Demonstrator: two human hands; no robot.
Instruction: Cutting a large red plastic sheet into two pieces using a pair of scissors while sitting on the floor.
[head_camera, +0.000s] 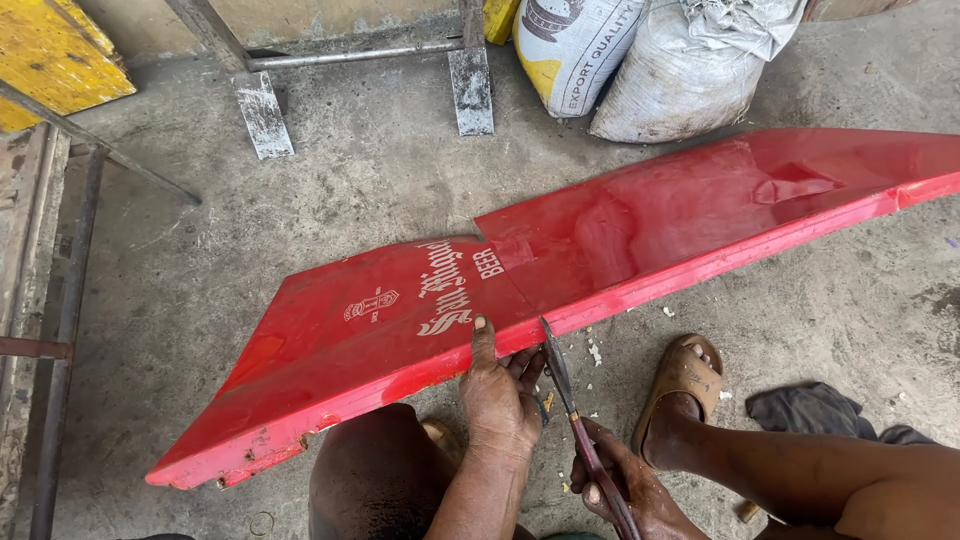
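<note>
Now, panel: a long red plastic panel (560, 270) is lying across the concrete floor (350, 200), with white lettering and a crest printed near its middle and a seam running across it beside that print.
Left hand: the left hand (500, 400) is pressing on the panel's near edge just below the lettering, thumb stretched up onto the red face and fingers curling at the lip; it is bracing the panel rather than closing around it.
Right hand: the right hand (625, 490) is clenching around the dark reddish handle of a knife (575, 410), just right of the left hand.
Knife: its blade is angling up and away from the person, the tip touching the panel's lower edge where the seam meets the lip.
Chips: small pale flecks (596, 352) are lying on the floor just below the panel's edge, right of the knife tip.
Foot: a foot in a tan sandal (682, 375) is resting on the floor right of the knife, near the panel's lip.
Cloth: a dark grey rag (810, 412) is lying on the floor right of the sandal, apart from the panel.
Sacks: two filled woven sacks (650, 60) are leaning together beyond the panel's far edge.
Frame: grey metal legs (265, 115) are standing on the floor behind the panel, left of the sacks.
Board: a yellow board (50, 55) is sitting at the far left, well apart from the panel.
</note>
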